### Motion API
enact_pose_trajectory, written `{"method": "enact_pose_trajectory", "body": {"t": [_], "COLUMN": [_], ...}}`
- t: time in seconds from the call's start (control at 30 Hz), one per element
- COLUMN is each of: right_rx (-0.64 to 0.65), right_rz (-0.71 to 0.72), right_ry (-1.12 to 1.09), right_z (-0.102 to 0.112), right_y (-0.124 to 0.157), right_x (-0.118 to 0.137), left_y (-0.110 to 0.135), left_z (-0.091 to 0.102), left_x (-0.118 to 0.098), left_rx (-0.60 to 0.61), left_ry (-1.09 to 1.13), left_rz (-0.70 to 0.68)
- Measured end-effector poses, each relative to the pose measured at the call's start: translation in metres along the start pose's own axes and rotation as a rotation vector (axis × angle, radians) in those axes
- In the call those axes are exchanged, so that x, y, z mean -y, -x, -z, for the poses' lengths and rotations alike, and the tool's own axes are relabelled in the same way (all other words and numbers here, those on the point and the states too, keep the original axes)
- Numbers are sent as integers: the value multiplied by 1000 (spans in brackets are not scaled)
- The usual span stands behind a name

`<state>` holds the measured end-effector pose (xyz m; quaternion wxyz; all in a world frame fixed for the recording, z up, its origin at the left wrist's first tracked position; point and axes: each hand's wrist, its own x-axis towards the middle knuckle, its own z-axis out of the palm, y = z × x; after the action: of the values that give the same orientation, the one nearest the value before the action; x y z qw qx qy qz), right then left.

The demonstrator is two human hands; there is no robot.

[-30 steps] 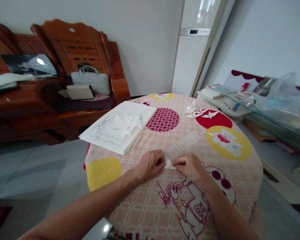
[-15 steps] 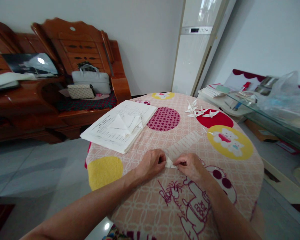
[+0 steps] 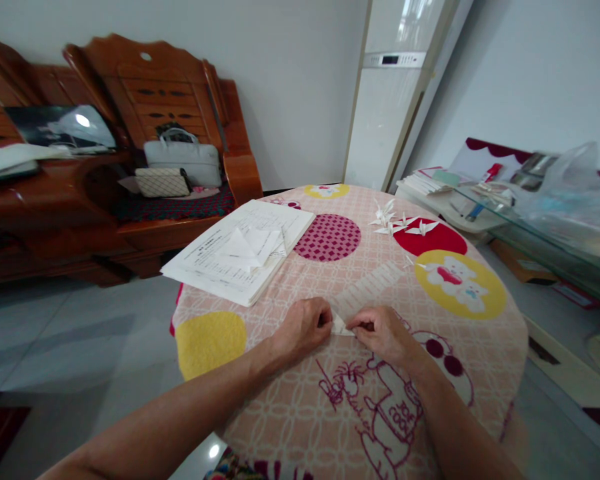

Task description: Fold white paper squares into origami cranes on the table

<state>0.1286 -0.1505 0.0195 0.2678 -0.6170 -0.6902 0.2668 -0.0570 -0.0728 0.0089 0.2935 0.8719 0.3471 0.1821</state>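
A small folded sheet of paper point(image 3: 341, 325) lies on the patterned tablecloth, between my two hands. My left hand point(image 3: 307, 321) pinches its left side, fingers curled inward. On the right side, my right hand point(image 3: 380, 331) grips the paper between thumb and forefinger. Just beyond my fingers stretches a pale printed strip of paper point(image 3: 373, 288), pointing away to the right; whether it joins the folded piece I cannot tell. Several white paper cranes point(image 3: 403, 225) sit farther back on the right of the table.
A stack of printed sheets point(image 3: 210, 267) with folded paper triangles point(image 3: 245, 248) on top lies at the table's left. To the right stands a glass shelf point(image 3: 520, 233) with a plastic bag point(image 3: 575, 200). Beyond the table are a wooden chair point(image 3: 165, 87) and a tall white cabinet unit point(image 3: 383, 113).
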Motion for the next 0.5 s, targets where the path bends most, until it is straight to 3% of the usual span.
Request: {"method": "enact_pose_trajectory", "body": {"t": [0.5], "right_rx": [-87], "right_rz": [-189], "right_ry": [35], "right_z": [-11], "right_y": [-4], "right_x": [11], "left_y": [1], "left_z": [0], "left_x": [0], "left_rx": [-7], "left_ry": [-14], "left_rz": [-29]}}
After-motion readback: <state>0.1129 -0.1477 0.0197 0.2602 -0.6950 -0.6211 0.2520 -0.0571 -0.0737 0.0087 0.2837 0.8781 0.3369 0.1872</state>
